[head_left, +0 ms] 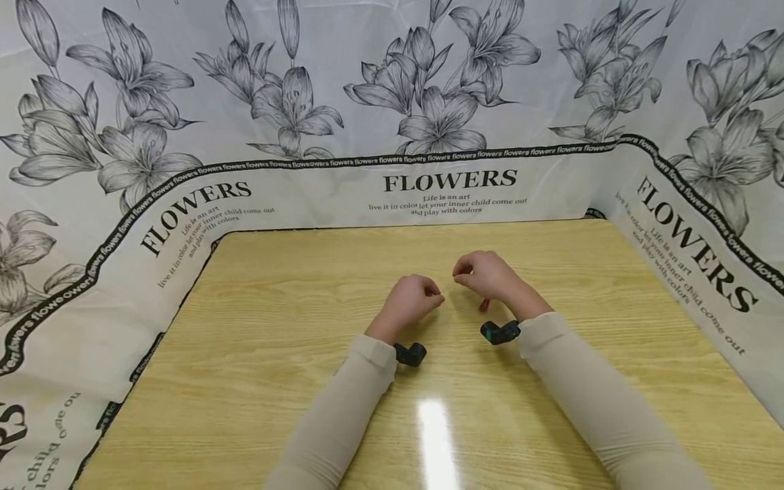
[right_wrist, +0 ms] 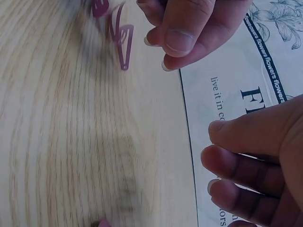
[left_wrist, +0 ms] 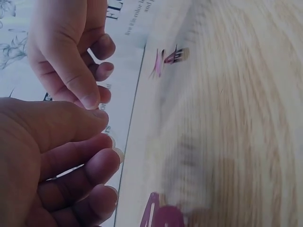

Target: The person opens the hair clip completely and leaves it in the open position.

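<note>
My left hand hovers above the table with fingers loosely curled, its thumb close to the index finger. Facing it across a small gap in the head view, my right hand has bent fingers and its thumb near the index tip. Neither hand visibly holds anything. Below the left hand, mauve snap hair clips lie on the table; the left wrist view catches part of them as a purple clip. Under the right hand lies a dark red piece, seen beside a pink strip in the left wrist view.
The light wood table is bordered at the back and sides by a white floral cloth. A dark wrist camera sits at the left cuff, another camera at the right. Glare marks the near tabletop.
</note>
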The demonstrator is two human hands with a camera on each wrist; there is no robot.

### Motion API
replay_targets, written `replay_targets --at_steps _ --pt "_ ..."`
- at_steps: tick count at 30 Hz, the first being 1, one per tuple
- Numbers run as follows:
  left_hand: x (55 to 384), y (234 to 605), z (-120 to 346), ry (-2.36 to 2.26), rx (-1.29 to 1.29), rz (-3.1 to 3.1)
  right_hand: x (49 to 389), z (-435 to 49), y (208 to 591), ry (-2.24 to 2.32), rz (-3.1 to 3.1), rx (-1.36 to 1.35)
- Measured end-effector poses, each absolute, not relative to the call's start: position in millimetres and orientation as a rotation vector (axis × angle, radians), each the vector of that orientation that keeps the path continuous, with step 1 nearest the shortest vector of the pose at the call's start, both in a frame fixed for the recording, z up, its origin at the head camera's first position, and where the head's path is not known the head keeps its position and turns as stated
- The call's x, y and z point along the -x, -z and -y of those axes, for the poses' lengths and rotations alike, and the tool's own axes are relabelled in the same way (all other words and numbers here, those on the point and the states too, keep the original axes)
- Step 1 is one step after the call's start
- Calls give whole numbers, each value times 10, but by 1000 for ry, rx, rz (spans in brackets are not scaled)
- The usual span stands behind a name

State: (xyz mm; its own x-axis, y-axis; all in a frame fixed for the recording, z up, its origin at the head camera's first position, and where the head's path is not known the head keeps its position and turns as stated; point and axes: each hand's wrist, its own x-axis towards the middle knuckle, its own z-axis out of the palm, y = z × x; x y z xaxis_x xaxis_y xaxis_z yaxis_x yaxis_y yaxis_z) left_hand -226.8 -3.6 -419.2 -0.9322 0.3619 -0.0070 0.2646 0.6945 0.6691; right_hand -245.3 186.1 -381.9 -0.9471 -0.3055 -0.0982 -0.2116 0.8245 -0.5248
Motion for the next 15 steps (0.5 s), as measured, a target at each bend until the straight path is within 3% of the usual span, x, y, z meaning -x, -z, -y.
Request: replay_targets --at_steps 15 --pt "2238 4234 -237 -1034 -442 -2740 2533 -2049 3855 657 -2804 427"
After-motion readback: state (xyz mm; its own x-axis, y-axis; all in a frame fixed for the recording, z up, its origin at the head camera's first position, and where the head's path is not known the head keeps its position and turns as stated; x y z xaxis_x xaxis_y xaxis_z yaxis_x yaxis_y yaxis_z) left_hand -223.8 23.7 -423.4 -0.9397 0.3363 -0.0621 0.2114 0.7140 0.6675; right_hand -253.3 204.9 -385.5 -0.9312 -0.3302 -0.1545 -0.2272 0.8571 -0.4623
